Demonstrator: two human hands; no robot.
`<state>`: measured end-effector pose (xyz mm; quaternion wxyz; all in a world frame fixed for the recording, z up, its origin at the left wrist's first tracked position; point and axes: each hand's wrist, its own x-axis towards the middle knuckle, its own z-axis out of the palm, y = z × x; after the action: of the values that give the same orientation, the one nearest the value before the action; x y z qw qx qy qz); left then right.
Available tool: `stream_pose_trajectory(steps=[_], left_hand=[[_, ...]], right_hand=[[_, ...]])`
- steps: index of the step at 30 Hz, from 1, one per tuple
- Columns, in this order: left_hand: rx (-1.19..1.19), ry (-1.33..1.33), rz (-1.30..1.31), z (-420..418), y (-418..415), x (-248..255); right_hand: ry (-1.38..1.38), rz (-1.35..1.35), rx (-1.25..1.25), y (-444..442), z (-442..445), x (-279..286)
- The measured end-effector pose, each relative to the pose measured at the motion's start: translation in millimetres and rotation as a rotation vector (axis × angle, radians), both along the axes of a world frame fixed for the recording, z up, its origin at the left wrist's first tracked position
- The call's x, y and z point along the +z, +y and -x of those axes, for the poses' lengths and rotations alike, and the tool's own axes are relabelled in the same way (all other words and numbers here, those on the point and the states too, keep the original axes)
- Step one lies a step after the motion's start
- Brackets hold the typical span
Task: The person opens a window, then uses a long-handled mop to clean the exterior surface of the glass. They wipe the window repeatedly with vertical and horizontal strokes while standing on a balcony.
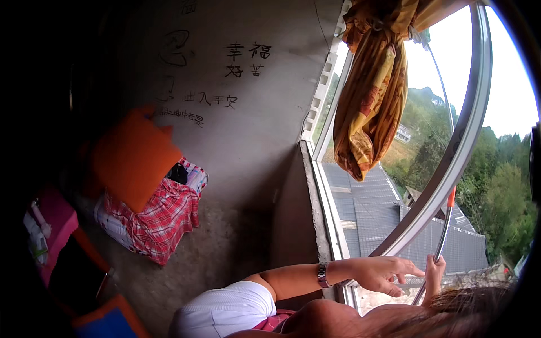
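Observation:
A metal pole (447, 224) with an orange-red collar (452, 197) slants upward beyond the window frame. My right hand (434, 272) is closed around its lower part. At its upper end, near the curtain, is a pale head (420, 38), too blurred to name exactly. My left hand (382, 272), a metal-banded wristwatch (323, 274) on its wrist, reaches across the sill with fingers apart. Its fingertips are close to the pole and the right hand; I cannot tell whether they touch. Hair covers part of the lower right.
A knotted gold curtain (372, 110) hangs before the window frame (458, 148). Grey roofs (372, 203) lie below outside. Inside, an orange cushion-like item (135, 158) rests on red plaid cloth (158, 219), near a pink-covered table (61, 228). The wall (253, 126) bears handwriting.

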<state>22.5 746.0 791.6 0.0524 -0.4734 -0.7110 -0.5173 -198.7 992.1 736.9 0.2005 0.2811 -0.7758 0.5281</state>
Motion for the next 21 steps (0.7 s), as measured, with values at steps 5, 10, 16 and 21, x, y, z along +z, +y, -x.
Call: stream_pose_trajectory(steps=[5,10,16,21], left_hand=[[0.359,-0.166,-0.202,-37.0,-91.6,-40.2],[0.436,-0.249,-0.617,-52.1,-158.5,-94.2],[0.747,-0.309,-0.810,-50.7,-201.9,-128.0],[0.941,-0.333,-1.006,-25.8,-218.3,-155.5]], right_hand=[[-0.086,-0.010,-0.008,-49.8,-7.6,55.3],[-0.038,-0.023,0.032,-96.6,17.8,85.5],[0.128,-0.184,-0.049,-111.0,77.7,89.5],[0.040,-0.062,0.103,-138.6,74.5,85.2]])
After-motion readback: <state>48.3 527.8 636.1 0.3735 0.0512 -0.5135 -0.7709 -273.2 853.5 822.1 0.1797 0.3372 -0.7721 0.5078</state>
